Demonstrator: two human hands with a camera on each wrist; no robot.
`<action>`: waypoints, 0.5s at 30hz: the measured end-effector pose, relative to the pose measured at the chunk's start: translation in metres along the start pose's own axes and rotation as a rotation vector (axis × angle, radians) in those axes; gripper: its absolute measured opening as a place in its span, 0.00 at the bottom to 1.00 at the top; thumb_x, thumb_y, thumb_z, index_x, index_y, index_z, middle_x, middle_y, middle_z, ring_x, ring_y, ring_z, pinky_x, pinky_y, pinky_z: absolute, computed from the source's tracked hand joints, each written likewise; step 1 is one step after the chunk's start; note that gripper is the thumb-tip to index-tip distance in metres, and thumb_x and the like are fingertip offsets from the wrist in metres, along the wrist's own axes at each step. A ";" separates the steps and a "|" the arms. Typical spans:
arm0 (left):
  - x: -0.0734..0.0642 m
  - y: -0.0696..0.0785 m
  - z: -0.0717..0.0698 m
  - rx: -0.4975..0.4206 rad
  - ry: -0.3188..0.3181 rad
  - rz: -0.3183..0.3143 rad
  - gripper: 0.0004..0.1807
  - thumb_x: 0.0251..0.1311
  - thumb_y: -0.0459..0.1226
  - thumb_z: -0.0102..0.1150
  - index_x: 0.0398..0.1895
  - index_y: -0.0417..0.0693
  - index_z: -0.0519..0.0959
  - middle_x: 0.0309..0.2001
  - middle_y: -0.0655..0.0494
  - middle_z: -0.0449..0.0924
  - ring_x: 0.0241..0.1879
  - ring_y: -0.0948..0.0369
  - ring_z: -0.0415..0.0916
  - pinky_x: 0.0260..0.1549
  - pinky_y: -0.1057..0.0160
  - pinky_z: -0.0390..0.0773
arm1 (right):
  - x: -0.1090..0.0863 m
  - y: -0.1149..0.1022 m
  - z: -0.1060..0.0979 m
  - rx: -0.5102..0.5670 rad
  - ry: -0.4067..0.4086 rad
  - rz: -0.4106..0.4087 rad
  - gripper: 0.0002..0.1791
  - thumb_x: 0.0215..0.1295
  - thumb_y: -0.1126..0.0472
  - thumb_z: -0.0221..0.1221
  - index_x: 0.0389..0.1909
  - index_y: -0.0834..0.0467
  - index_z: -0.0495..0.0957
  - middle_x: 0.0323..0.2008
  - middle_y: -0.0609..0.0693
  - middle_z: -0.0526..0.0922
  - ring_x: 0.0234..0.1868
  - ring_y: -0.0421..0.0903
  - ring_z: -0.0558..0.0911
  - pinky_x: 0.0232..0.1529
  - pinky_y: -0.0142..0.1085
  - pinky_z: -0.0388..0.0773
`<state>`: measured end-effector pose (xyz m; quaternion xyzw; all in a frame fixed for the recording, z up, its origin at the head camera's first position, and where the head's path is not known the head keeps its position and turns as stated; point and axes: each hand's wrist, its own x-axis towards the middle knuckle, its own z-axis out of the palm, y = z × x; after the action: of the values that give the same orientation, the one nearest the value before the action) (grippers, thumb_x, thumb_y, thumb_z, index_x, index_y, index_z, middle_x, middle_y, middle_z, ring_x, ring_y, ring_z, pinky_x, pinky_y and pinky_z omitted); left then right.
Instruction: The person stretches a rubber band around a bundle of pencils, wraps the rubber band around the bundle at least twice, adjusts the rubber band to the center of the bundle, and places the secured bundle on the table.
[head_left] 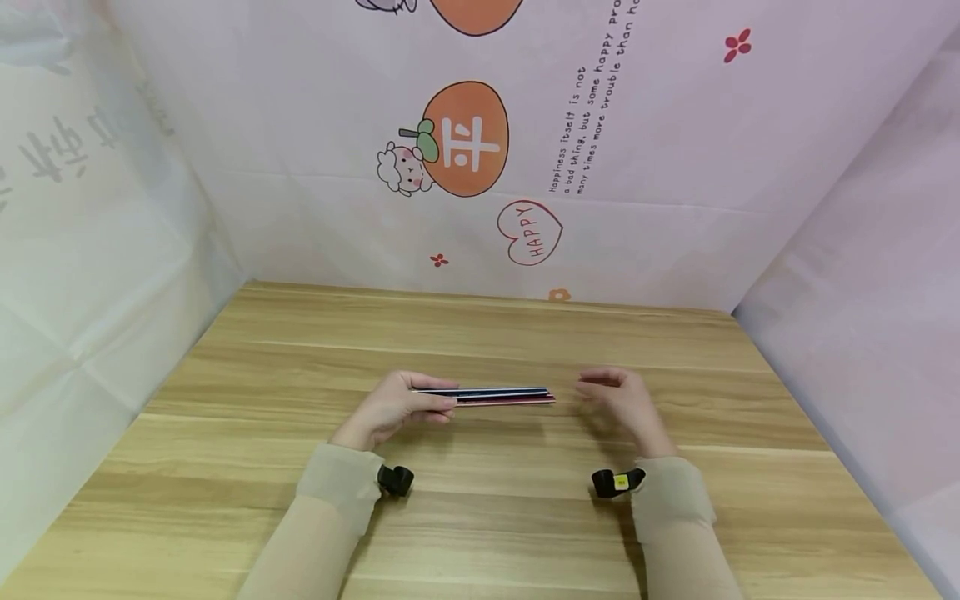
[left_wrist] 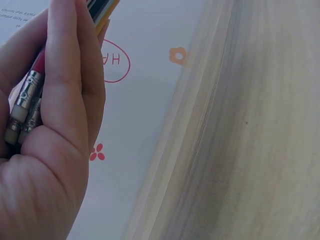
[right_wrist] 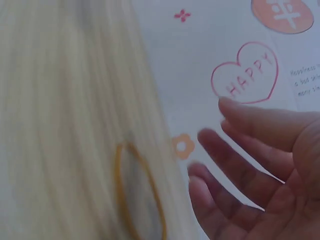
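Note:
My left hand [head_left: 393, 408] grips a bundle of pencils [head_left: 502, 397] that lies sideways above the table and points to the right. Dark blue and pink-red sides show from the head. In the left wrist view, metal ferrules with pale erasers [left_wrist: 19, 112] stick out by the palm, and the fingers cover the middle of the bundle. Just right of the bundle's far end is my right hand [head_left: 626, 404], its fingers loosely curved around nothing. A thin orange-yellow loop that looks like a rubber band [right_wrist: 118, 172] shows against the wood beside that hand in the right wrist view.
The wood-grain table [head_left: 480, 542] spreads under both hands. A white printed cloth [head_left: 645, 250] rises at the back edge, with pale cloth along the left and right sides. Each wrist wears a cuff with a small black camera [head_left: 395, 481].

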<state>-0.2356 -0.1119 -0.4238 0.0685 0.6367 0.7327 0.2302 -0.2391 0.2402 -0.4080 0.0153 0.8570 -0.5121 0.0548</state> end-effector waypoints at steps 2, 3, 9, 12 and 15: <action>0.000 0.000 0.000 0.008 -0.003 0.003 0.24 0.59 0.27 0.66 0.59 0.27 0.75 0.47 0.35 0.84 0.34 0.61 0.86 0.41 0.62 0.87 | 0.001 0.003 -0.002 -0.059 0.035 0.007 0.22 0.69 0.57 0.60 0.59 0.66 0.77 0.58 0.62 0.80 0.53 0.50 0.80 0.48 0.32 0.77; 0.000 0.000 0.000 0.010 -0.004 0.003 0.24 0.59 0.27 0.66 0.59 0.27 0.75 0.46 0.35 0.84 0.34 0.61 0.86 0.41 0.62 0.87 | 0.001 0.005 -0.003 -0.085 0.054 0.006 0.22 0.69 0.57 0.60 0.59 0.66 0.77 0.57 0.63 0.80 0.53 0.52 0.79 0.47 0.32 0.76; -0.001 0.000 0.000 0.015 -0.005 -0.005 0.23 0.59 0.27 0.65 0.59 0.29 0.76 0.47 0.40 0.85 0.34 0.60 0.87 0.41 0.61 0.87 | 0.001 0.017 -0.010 -0.207 0.140 0.078 0.22 0.70 0.55 0.59 0.59 0.65 0.77 0.59 0.65 0.77 0.56 0.60 0.77 0.47 0.43 0.77; -0.001 0.000 0.000 0.019 -0.005 -0.003 0.23 0.59 0.27 0.65 0.58 0.29 0.77 0.47 0.40 0.85 0.34 0.59 0.87 0.41 0.62 0.87 | 0.001 0.022 -0.015 -0.275 0.161 0.106 0.22 0.68 0.55 0.61 0.56 0.65 0.78 0.55 0.66 0.79 0.53 0.60 0.78 0.46 0.47 0.77; -0.001 0.000 0.000 0.019 -0.002 -0.002 0.23 0.59 0.27 0.65 0.58 0.29 0.77 0.47 0.37 0.85 0.34 0.59 0.87 0.41 0.62 0.87 | 0.001 0.026 -0.018 -0.337 0.163 0.115 0.21 0.64 0.55 0.64 0.50 0.67 0.80 0.49 0.66 0.81 0.48 0.59 0.79 0.44 0.47 0.78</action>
<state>-0.2347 -0.1121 -0.4239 0.0710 0.6433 0.7265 0.2310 -0.2388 0.2682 -0.4230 0.0963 0.9300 -0.3544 0.0159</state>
